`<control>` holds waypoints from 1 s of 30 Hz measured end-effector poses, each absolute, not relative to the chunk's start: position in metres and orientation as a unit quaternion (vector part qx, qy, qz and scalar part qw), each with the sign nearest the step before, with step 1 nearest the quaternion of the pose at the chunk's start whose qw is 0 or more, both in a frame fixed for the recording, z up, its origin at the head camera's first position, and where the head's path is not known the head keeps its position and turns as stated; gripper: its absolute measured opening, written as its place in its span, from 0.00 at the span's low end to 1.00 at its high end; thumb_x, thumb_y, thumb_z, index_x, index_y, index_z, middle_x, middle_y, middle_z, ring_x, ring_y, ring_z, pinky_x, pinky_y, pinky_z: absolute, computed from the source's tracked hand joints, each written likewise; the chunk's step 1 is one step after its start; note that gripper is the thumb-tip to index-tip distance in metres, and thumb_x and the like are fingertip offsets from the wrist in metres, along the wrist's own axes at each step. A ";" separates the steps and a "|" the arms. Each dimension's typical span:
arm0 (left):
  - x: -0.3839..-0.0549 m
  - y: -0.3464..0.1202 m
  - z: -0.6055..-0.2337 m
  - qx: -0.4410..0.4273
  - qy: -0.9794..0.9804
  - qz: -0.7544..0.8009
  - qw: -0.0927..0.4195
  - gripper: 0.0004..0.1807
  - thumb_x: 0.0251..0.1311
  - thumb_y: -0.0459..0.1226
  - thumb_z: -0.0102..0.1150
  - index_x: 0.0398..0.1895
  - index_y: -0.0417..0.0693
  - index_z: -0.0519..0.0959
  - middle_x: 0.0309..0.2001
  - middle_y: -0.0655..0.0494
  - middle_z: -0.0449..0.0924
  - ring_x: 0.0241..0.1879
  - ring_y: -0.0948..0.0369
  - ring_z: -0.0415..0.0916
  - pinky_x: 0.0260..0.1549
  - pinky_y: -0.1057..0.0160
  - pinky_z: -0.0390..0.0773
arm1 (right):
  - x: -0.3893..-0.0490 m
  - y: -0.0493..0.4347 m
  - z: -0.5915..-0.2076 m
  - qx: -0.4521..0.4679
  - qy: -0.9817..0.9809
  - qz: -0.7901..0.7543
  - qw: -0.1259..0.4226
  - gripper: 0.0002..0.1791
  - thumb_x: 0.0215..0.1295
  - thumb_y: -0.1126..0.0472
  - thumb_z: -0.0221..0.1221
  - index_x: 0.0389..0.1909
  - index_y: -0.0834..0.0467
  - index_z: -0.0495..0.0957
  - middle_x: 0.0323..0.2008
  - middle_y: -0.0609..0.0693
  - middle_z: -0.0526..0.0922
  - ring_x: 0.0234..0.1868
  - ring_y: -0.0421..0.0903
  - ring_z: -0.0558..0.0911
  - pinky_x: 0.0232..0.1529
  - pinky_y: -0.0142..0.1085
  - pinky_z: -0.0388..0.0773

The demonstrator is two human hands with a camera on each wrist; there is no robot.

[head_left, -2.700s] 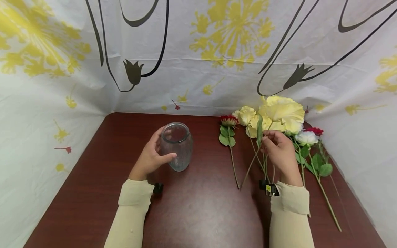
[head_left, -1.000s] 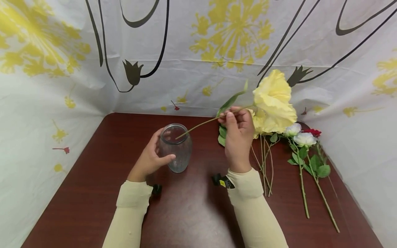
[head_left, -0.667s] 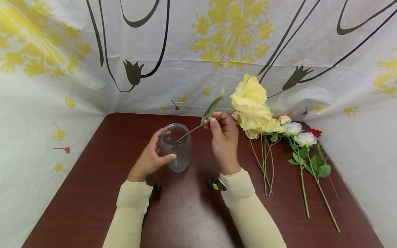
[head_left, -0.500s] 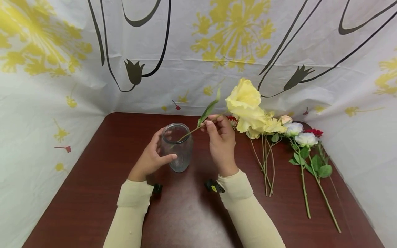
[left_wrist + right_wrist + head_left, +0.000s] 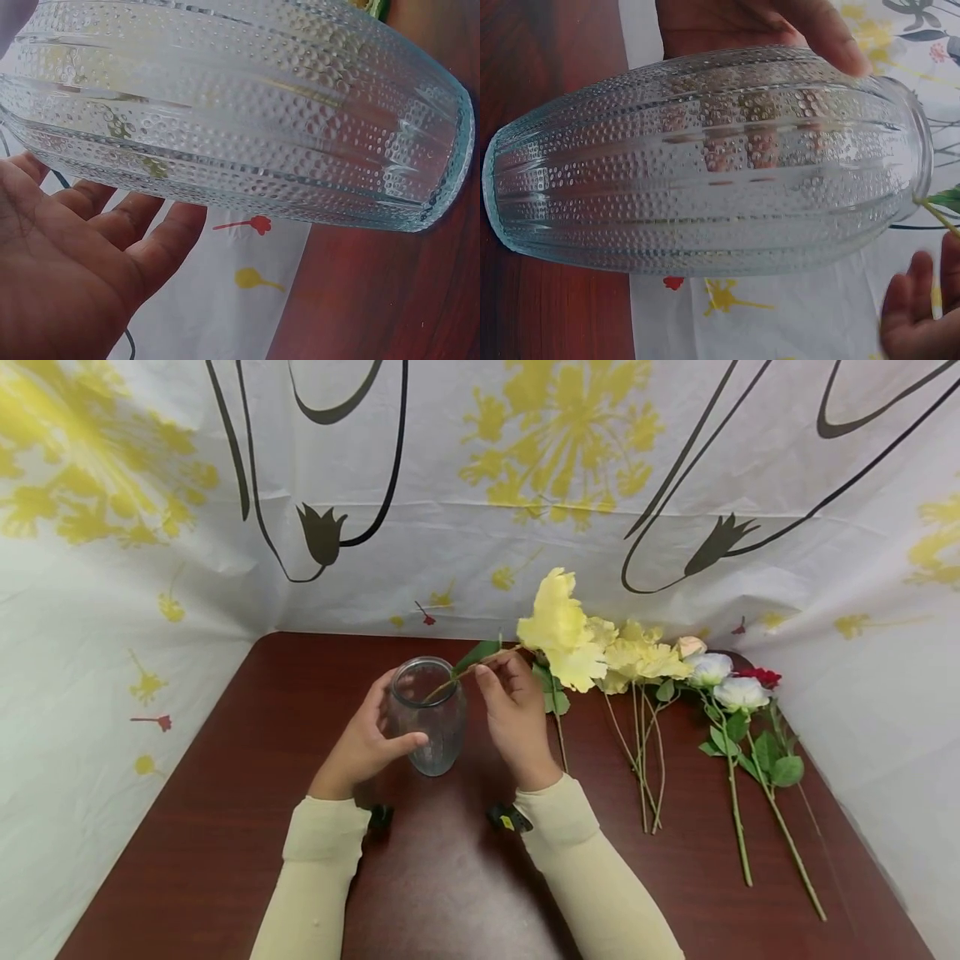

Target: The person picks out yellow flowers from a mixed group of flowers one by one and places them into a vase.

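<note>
A clear glass vase (image 5: 435, 739) with a dimpled, ribbed wall stands upright on the table. My left hand (image 5: 365, 737) holds it from the left, thumb across the near side and fingers behind; the left wrist view shows that hand (image 5: 90, 255) along the dimpled glass (image 5: 247, 112). Just right of the mouth, my right hand (image 5: 516, 714) pinches the stem of a yellow artificial flower (image 5: 564, 635). The stem slants down through the vase's mouth, and its green leaf (image 5: 477, 654) lies beside the rim. In the right wrist view the stem (image 5: 939, 216) touches the rim.
To the right lie more yellow flowers (image 5: 641, 660), white roses (image 5: 741, 695) and a red flower (image 5: 761, 677), stems toward me. Another leafy stem (image 5: 561, 739) lies partly behind my right hand. A patterned white sheet (image 5: 480, 552) hangs around the dark wooden table (image 5: 225, 827).
My right hand has picked up the yellow flower from the pile and carried it left to the vase. Its stem has slid further into the mouth. My left hand has stayed on the vase.
</note>
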State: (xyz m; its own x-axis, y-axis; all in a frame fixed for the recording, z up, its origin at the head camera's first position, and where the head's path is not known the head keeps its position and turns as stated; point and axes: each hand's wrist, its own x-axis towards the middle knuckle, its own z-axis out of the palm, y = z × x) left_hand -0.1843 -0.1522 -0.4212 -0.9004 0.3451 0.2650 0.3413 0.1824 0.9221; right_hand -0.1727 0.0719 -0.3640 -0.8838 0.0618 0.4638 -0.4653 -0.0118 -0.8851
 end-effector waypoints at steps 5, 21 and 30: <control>-0.182 -0.154 -0.421 0.222 0.775 0.592 0.001 0.52 0.53 0.36 0.73 0.77 0.60 0.51 0.69 0.52 0.63 0.65 0.52 0.65 0.61 0.39 0.64 | -0.172 0.067 -0.368 0.149 -0.716 0.661 0.167 0.06 0.74 0.61 0.56 0.40 0.61 0.76 0.33 0.53 0.76 0.31 0.47 0.72 0.33 0.37 0.69; -0.182 -0.151 -0.416 0.222 0.775 0.592 0.005 0.52 0.53 0.30 0.71 0.78 0.50 0.50 0.70 0.43 0.61 0.66 0.47 0.64 0.60 0.39 0.64 | -0.180 0.134 -0.411 0.074 -0.826 0.556 0.056 0.10 0.72 0.62 0.58 0.49 0.61 0.79 0.50 0.56 0.81 0.45 0.49 0.75 0.46 0.42 0.69; -0.181 -0.151 -0.419 0.219 0.774 0.594 0.001 0.51 0.54 0.38 0.72 0.77 0.62 0.52 0.69 0.54 0.62 0.65 0.52 0.65 0.60 0.40 0.66 | -0.199 0.210 -0.414 -0.014 -0.883 0.468 0.031 0.17 0.75 0.55 0.53 0.57 0.60 0.75 0.52 0.60 0.78 0.48 0.56 0.77 0.46 0.50 0.73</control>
